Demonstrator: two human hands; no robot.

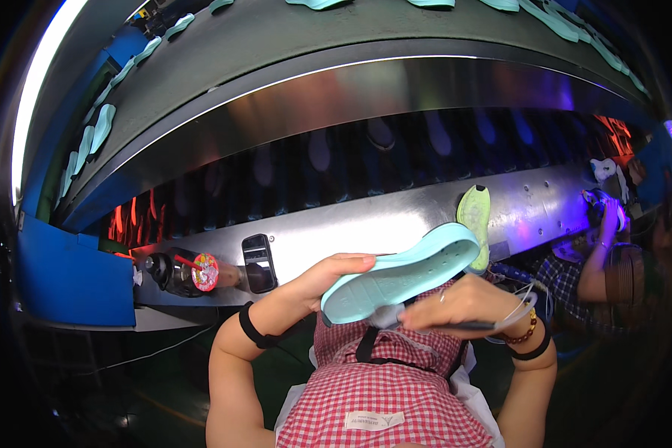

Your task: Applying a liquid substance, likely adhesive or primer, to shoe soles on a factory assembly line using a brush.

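1 pale-blue sole (399, 278), gripped by left hand (328, 278). Right hand (461, 302), just below that sole, grasps 1 dark-handled tool (467, 325). 1 yellow-green sole (473, 216) beyond its right end.

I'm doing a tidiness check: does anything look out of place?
The yellow-green sole on the metal ledge stands out: its colour differs from the pale blue sole in the left hand and the blue soles on the dark belt. No spill shows.

The sole (396, 282), pale blue with a raised rim, is held aslant by the near edge of the surface (336, 237), its hollow, small-holed face showing. The tool (467, 326), dark-handled, has its blurred whitish tip beside the sole's lower rim, contact unclear.
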